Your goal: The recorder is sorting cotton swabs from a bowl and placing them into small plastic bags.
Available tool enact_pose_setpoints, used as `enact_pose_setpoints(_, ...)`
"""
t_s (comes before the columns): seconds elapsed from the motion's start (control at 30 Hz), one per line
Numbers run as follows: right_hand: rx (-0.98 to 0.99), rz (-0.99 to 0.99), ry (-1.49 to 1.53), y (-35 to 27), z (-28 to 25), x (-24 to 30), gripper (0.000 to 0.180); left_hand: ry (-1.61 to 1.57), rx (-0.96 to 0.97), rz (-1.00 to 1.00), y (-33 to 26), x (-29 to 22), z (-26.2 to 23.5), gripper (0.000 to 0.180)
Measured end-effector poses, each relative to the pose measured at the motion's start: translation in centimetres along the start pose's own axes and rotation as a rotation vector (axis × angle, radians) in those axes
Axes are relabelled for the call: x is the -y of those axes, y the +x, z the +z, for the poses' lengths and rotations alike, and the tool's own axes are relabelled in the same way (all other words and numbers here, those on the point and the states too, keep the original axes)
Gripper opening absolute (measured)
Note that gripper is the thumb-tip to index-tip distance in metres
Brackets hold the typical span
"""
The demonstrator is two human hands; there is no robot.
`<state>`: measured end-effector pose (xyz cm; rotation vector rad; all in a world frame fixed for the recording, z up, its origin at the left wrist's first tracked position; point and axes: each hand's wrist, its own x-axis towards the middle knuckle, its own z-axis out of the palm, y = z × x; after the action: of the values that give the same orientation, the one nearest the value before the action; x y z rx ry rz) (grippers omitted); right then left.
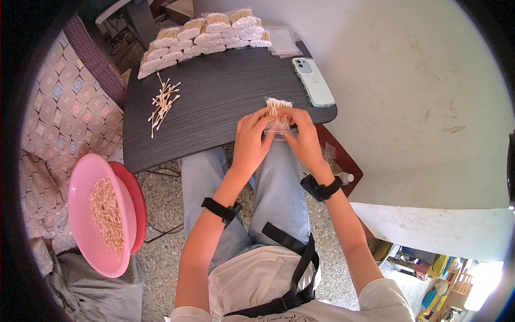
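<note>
At the near edge of the dark table (214, 102), a small clear plastic bag of cotton swabs (278, 109) is held between both hands, its swab tips pointing away from me. My left hand (251, 131) pinches the bag's left side, thumb and fingers closed on it. My right hand (304, 137) grips its right side, fingers bent over the front. The bag's lower end, loose clear plastic, shows between my thumbs. Left on the table lies a loose scatter of cotton swabs (163, 102).
Stacked packs of cotton swabs (206, 36) line the table's far edge, beside flat clear plastic bags (283, 41). A pale phone (314, 83) lies by the right edge, near the wall (418, 107). At left, a pink basin (81, 209) holds many loose swabs, with a red stool (134, 206) beside it.
</note>
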<state>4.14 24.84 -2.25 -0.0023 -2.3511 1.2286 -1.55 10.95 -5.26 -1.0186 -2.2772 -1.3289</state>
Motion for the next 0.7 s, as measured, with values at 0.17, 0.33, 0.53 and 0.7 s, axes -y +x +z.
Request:
enact_pose_setpoints(0.17,0.067,-0.256,-0.206,0.3,-0.4,-0.9,0.035,-0.038,0.03,-0.021,0.0,0.4,-0.3,0.022)
enact_pose_setpoints(0.33,0.058,-0.247,-0.243,0.0,0.1,-0.9,0.036,-0.156,0.039,-0.158,-0.2,0.0,-0.2,0.026)
enact_pose_setpoints(0.53,0.017,-0.204,-0.221,0.2,0.2,-1.2,0.032,-0.237,0.041,-0.193,0.2,-0.6,-0.6,0.031)
enact_pose_setpoints(0.7,0.013,-0.177,-0.229,0.4,0.2,-0.6,0.028,-0.081,0.049,-0.078,-0.1,-0.2,-0.5,0.034)
